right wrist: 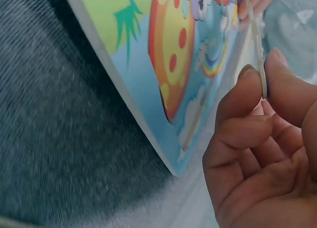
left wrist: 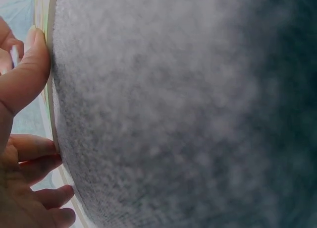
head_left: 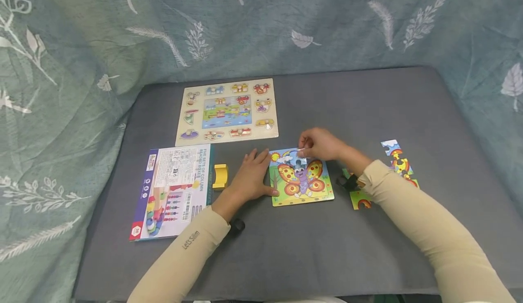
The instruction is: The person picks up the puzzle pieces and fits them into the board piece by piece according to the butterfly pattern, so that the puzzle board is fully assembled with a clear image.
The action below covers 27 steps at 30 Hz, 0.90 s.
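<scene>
A butterfly jigsaw puzzle [head_left: 303, 178] lies on the grey table, its printed face up. My left hand [head_left: 254, 174] rests at the puzzle's left edge with its fingers extended. In the left wrist view, the thumb [left wrist: 30, 72] touches the board edge. Over the top of the puzzle, my right hand [head_left: 320, 144] pinches a thin puzzle piece [right wrist: 257, 49] between thumb and index finger. That piece is seen edge-on in the right wrist view, tilted up above the board. Its printed side is mostly hidden there.
Loose puzzle pieces [head_left: 398, 160] lie to the right, with more green pieces [head_left: 358, 198] near the right forearm. A wooden peg puzzle [head_left: 226, 135] is at the back left. Left of the hands are a beaded-column box [head_left: 175, 194] and a yellow arched block [head_left: 220, 176].
</scene>
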Each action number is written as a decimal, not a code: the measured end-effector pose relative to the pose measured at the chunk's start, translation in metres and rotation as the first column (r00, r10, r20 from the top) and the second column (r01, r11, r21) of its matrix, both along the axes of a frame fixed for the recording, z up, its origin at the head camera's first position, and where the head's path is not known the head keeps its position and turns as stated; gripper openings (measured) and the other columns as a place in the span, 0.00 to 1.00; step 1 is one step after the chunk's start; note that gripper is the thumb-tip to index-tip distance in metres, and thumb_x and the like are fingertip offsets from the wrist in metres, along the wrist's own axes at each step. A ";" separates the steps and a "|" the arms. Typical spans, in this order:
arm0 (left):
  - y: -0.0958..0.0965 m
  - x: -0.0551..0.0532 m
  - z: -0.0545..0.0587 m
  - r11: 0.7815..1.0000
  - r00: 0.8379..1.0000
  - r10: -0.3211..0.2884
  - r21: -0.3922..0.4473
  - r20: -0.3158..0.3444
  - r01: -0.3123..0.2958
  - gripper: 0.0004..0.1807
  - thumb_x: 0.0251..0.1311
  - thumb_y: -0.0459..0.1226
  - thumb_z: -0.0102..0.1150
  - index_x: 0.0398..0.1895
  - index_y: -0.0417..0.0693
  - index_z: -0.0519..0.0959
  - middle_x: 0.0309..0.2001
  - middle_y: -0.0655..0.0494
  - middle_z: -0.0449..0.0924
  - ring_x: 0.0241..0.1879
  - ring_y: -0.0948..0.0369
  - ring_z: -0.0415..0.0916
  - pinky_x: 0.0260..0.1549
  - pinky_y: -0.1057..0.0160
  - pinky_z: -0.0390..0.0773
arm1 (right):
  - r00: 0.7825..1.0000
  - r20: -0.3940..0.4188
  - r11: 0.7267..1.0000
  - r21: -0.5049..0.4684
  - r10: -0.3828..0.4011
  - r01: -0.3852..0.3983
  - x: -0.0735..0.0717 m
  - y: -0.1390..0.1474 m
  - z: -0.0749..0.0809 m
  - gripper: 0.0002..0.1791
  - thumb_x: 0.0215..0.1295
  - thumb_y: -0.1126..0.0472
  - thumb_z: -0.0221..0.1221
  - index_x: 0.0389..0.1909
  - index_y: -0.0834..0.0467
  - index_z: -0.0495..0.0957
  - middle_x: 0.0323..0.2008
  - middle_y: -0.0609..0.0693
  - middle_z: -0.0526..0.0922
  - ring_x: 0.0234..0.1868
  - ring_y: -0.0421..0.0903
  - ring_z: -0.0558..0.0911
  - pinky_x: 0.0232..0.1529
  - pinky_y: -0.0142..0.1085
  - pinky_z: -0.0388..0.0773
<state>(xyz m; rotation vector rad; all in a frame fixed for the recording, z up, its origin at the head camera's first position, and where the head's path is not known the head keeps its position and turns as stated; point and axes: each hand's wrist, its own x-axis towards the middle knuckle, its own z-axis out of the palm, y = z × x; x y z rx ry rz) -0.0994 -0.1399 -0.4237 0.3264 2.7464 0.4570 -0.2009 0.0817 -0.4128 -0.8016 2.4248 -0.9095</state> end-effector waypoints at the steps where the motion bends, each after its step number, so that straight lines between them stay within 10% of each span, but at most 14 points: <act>1: 0.001 0.000 0.000 1.000 1.000 0.001 -0.001 0.005 -0.001 0.57 0.44 0.55 0.73 0.74 0.43 0.54 0.76 0.49 0.50 0.76 0.45 0.41 0.74 0.47 0.43 | 1.000 0.000 1.000 0.012 -0.006 0.006 0.000 0.000 -0.003 0.09 0.58 0.60 0.67 0.32 0.60 0.79 0.27 0.53 0.81 0.28 0.45 0.77 0.30 0.35 0.72; 14: 0.001 0.001 -0.002 1.000 1.000 -0.020 0.018 -0.008 0.020 0.57 0.43 0.55 0.74 0.74 0.43 0.55 0.76 0.49 0.50 0.76 0.45 0.42 0.74 0.46 0.44 | 0.978 -0.162 0.971 0.181 -0.128 0.157 0.010 -0.015 -0.015 0.28 0.54 0.51 0.70 0.50 0.63 0.74 0.29 0.55 0.81 0.27 0.47 0.77 0.27 0.38 0.73; 21: 0.000 0.001 0.000 1.000 1.000 -0.005 0.017 0.002 0.005 0.57 0.44 0.54 0.73 0.74 0.43 0.55 0.76 0.49 0.49 0.76 0.45 0.41 0.74 0.46 0.43 | 0.977 -0.197 0.966 0.224 -0.083 0.127 0.011 -0.022 -0.015 0.29 0.58 0.49 0.67 0.54 0.62 0.73 0.43 0.61 0.84 0.41 0.57 0.84 0.41 0.47 0.80; 27: 0.001 0.000 -0.003 0.999 1.000 -0.020 0.026 -0.005 0.020 0.57 0.44 0.54 0.74 0.74 0.41 0.55 0.76 0.47 0.50 0.76 0.44 0.41 0.73 0.45 0.44 | 0.974 -0.202 0.971 0.192 -0.102 0.142 0.013 -0.012 -0.015 0.27 0.59 0.49 0.66 0.54 0.61 0.73 0.35 0.58 0.84 0.32 0.52 0.82 0.33 0.43 0.78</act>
